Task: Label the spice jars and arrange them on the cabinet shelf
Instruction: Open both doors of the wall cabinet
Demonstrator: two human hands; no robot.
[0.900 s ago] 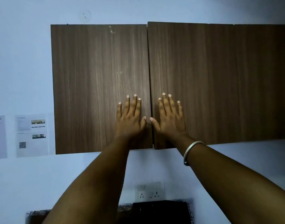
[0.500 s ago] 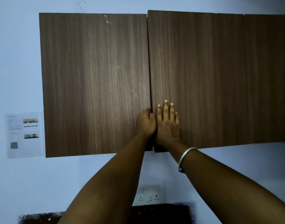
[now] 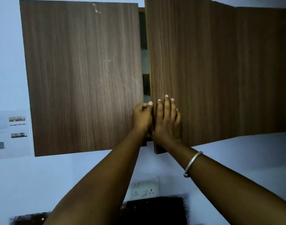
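Note:
A brown wood wall cabinet fills the upper view. Its left door (image 3: 82,78) is almost flush; its right door (image 3: 195,70) stands swung out toward me, leaving a dark gap (image 3: 144,62) between them. My left hand (image 3: 142,116) is curled, fingers hooked on the inner edge of the left door near its lower corner. My right hand (image 3: 167,120) lies flat on the right door's face, its thumb tucked around that door's inner edge. No spice jars or labels are in sight; the shelf inside is mostly hidden.
Printed sheets (image 3: 11,133) are stuck on the pale wall left of the cabinet. A white socket plate (image 3: 145,190) sits on the wall below, above a dark object (image 3: 155,210) on a speckled counter (image 3: 28,219). A metal bangle (image 3: 192,164) circles my right wrist.
Both hands went from flat on the shut doors to the centre seam. The left hand curled onto its door's edge, and the right door has swung outward, opening a gap.

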